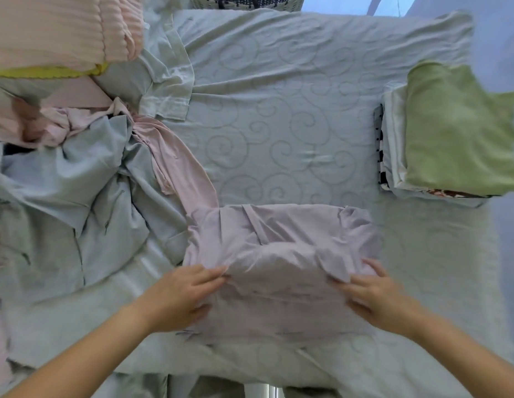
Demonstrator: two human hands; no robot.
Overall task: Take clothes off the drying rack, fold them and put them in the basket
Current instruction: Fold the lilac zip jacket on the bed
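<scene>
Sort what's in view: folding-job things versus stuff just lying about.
Job: lilac garment, held by left hand and right hand; folded stack; unfolded heap; basket.
Lying about: swirl-patterned cover; pink ribbed blanket.

soft, even daylight with a cool bluish cast; shadows are faint and there is no glare. the wide lens bends the edges. the whole picture is slightly soft, smeared at the corners.
</scene>
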